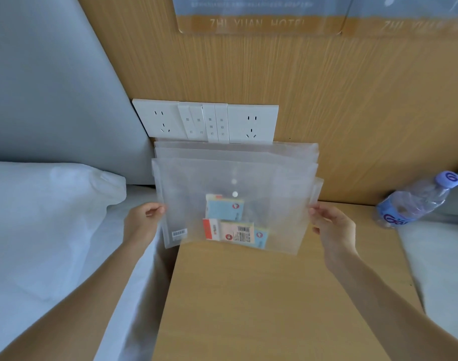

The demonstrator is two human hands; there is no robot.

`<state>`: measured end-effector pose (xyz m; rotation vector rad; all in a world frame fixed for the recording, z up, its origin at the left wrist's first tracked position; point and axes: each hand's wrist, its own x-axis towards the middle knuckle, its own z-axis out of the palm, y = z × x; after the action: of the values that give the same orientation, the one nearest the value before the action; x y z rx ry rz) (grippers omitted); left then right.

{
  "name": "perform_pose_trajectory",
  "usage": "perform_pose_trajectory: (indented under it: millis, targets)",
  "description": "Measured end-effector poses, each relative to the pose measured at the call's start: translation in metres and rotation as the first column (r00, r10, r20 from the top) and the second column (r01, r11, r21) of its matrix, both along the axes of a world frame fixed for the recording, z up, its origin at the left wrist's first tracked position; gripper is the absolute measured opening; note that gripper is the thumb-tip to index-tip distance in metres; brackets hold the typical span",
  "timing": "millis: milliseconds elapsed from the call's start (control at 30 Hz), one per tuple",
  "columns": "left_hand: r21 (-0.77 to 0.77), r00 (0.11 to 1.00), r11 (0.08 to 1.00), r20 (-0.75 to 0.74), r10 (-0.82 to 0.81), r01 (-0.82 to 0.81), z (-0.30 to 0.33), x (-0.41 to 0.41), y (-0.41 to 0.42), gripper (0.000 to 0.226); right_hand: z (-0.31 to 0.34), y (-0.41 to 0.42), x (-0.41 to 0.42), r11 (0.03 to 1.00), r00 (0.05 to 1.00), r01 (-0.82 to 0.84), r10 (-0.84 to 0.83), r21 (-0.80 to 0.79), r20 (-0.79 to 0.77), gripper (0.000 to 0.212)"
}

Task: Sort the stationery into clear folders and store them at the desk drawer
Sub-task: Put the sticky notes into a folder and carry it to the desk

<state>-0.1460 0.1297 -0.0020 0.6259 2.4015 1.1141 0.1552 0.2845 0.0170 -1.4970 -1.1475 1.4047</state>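
Note:
A stack of clear snap-button folders stands upright over the back of the wooden bedside desk. My left hand pinches the stack's left edge and my right hand grips its right edge. Inside the front folder lie several sticky-note packs, blue, red and beige, low in the middle. The folders behind show only their top edges; their contents are hidden. No drawer is in view.
A white socket and switch panel sits on the wooden wall just behind the folders. A plastic water bottle lies at the desk's back right. A bed with a white pillow borders the desk on the left.

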Motion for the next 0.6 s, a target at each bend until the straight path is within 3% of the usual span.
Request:
perform_pose_trajectory:
  millis: [200,367,600]
  targets:
    - [-0.007,0.998,0.998,0.028,0.057,-0.057,-0.005,0.005,0.006,0.018,-0.001,0.006,-0.006,1.0,1.0,0.011,-0.012,-0.025,-0.028,0.021]
    - [-0.051,0.998,0.999,0.061,-0.007,0.01,-0.007,0.0,0.007,0.014,-0.004,0.007,-0.009,1.0,1.0,-0.004,0.004,-0.006,-0.029,0.015]
    - [-0.093,0.997,0.995,0.08,-0.02,0.027,-0.005,0.002,0.013,0.035,-0.011,0.007,-0.008,1.0,1.0,-0.015,0.015,-0.021,0.02,0.016]
